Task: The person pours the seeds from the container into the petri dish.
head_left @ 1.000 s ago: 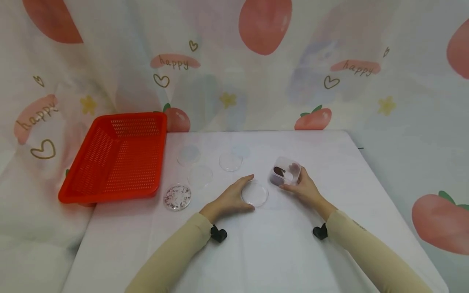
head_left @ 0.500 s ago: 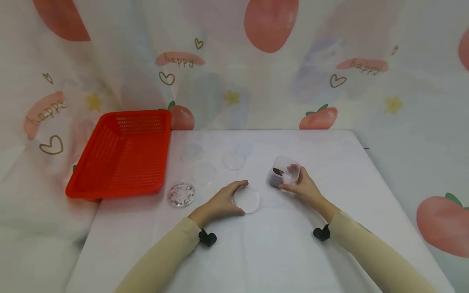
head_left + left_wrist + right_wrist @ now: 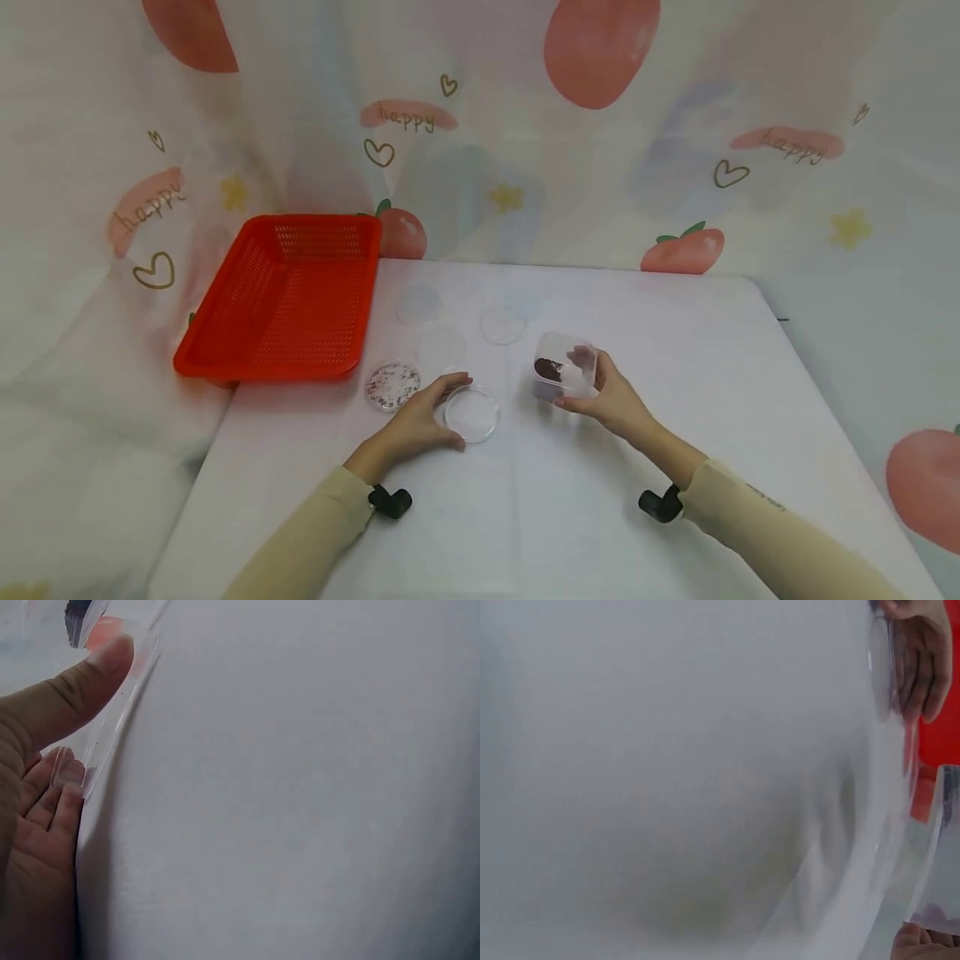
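Note:
My left hand (image 3: 415,427) holds a clear petri dish (image 3: 474,415) by its sides, low over the white table; in the left wrist view its thumb lies along the dish rim (image 3: 120,724). My right hand (image 3: 617,402) grips a clear square plastic tub (image 3: 551,390), slightly tilted, from its right side. Dark brown grains (image 3: 548,369) gather at the left of the tub's inside. Left of my left hand, a petri dish with scattered dark specks (image 3: 393,385) lies on the table. The right wrist view shows only a sliver of the tub (image 3: 939,862) at its edge.
Several more clear round dishes or lids lie behind my hands, among them one at the back middle (image 3: 504,325) and one farther left (image 3: 419,303). A red plastic basket (image 3: 300,312) stands at the back left. A printed curtain (image 3: 480,158) hangs behind the table (image 3: 577,525).
My left hand has moved left with the petri dish, toward the speckled one. The right hand has brought the tub left and a little nearer. The head view has shifted.

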Motion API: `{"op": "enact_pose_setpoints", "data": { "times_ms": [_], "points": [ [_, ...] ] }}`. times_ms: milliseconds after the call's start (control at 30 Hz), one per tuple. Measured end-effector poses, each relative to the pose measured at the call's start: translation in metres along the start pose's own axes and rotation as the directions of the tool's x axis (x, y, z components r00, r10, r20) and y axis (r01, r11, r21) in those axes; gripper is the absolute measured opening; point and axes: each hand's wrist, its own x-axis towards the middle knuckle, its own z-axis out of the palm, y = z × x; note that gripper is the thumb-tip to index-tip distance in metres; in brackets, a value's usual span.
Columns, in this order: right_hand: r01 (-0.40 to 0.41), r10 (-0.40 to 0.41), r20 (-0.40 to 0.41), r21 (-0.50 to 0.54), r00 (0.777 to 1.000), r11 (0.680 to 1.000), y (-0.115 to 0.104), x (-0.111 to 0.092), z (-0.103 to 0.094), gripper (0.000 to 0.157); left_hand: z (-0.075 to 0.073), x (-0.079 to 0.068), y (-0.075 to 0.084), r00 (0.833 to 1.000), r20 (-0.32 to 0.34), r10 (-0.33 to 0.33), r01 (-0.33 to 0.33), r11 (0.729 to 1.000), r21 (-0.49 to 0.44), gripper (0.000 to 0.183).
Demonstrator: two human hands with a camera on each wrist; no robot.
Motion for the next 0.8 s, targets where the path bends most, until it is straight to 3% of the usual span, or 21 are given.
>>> {"op": "enact_pose_setpoints", "data": {
  "times_ms": [233,433,800],
  "points": [
    [0.046,-0.05,-0.031,-0.138,0.998,0.989,-0.021,-0.002,0.025,0.098,0.0,0.0,0.0,1.0,-0.02,0.005,-0.005,1.0,-0.011,0.11],
    [0.112,-0.136,-0.067,-0.28,0.988,0.953,-0.034,-0.001,0.036,0.094,-0.001,0.001,-0.002,0.999,-0.016,0.034,-0.034,0.999,-0.004,0.11],
    [0.24,-0.264,-0.001,-0.415,0.965,0.878,-0.053,0.005,0.05,0.097,-0.005,0.001,0.001,1.0,0.01,0.017,-0.017,0.999,-0.046,0.11]
  ]
}}
